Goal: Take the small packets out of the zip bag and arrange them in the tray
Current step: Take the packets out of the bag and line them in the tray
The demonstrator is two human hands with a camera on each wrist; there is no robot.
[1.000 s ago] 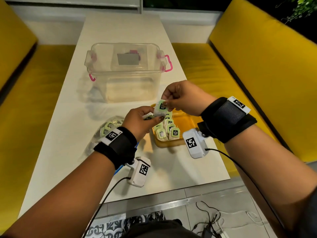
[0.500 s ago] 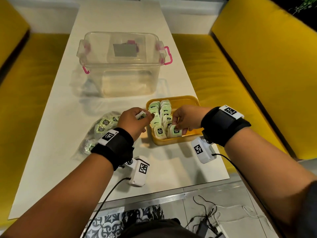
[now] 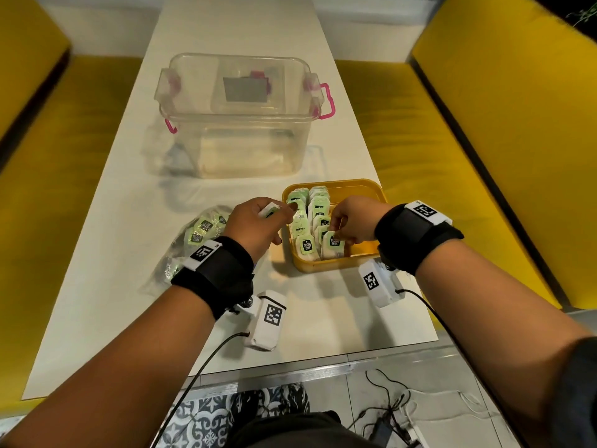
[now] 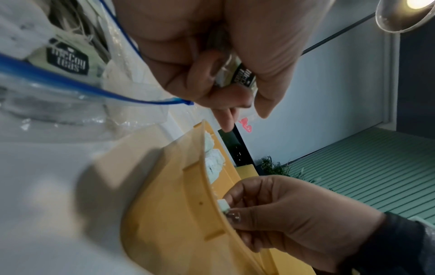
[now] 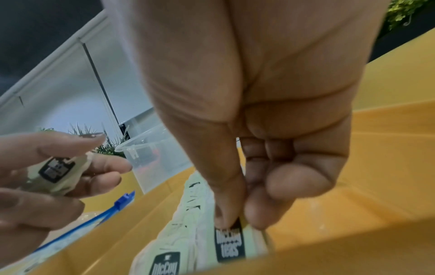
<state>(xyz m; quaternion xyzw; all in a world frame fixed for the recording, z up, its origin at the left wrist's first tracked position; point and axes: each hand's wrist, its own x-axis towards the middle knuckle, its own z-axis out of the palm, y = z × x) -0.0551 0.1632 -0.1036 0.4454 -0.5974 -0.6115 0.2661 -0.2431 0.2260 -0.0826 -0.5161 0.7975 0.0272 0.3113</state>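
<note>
Yellow benches flank my white table (image 3: 135, 286). My right hand (image 3: 352, 223) pinches a packet (image 3: 334, 245) upright at the tray's (image 3: 371, 253) six o'clock end. My left hand (image 3: 255, 226), at the tray's nine o'clock, grips a spare packet (image 3: 268, 211); the zip bag (image 3: 181, 250) lies beyond.

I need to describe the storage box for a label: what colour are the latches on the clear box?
Pink, on the clear box; clearest in the head view.

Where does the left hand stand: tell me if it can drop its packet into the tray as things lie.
Probably yes. The left hand holds its packet beside the tray rim; the right hand works the near row, leaving the far rows open.
</note>
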